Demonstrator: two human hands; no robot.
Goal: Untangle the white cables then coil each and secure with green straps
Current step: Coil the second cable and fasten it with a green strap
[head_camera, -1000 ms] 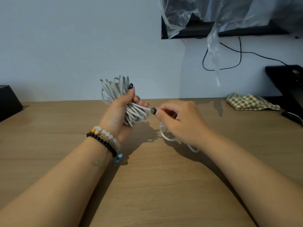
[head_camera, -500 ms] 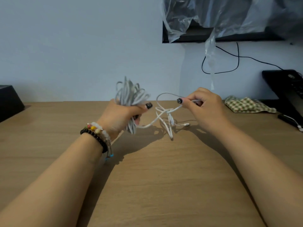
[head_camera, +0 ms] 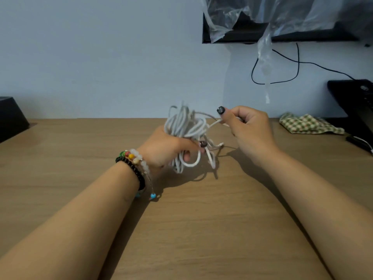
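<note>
A bundle of white cable loops (head_camera: 184, 126) sits in my left hand (head_camera: 167, 148), which grips it round the middle above the wooden table (head_camera: 201, 229). Loops stick out above and below the fist. My right hand (head_camera: 248, 130) is just to the right and pinches one strand (head_camera: 214, 123) that leads from the bundle. A short loose tail (head_camera: 212, 156) hangs under the bundle toward the table. No green strap is in view.
A green checked cloth (head_camera: 308, 124) lies at the back right by a black device (head_camera: 355, 102). A black box (head_camera: 10, 118) stands at the far left edge. Clear plastic (head_camera: 262, 21) hangs from a dark screen on the wall.
The long loose stretch of cable between my hands has been taken up onto the bundle. My left hand has shifted right with the bundle, and my right hand still pinches the strand close to it.
</note>
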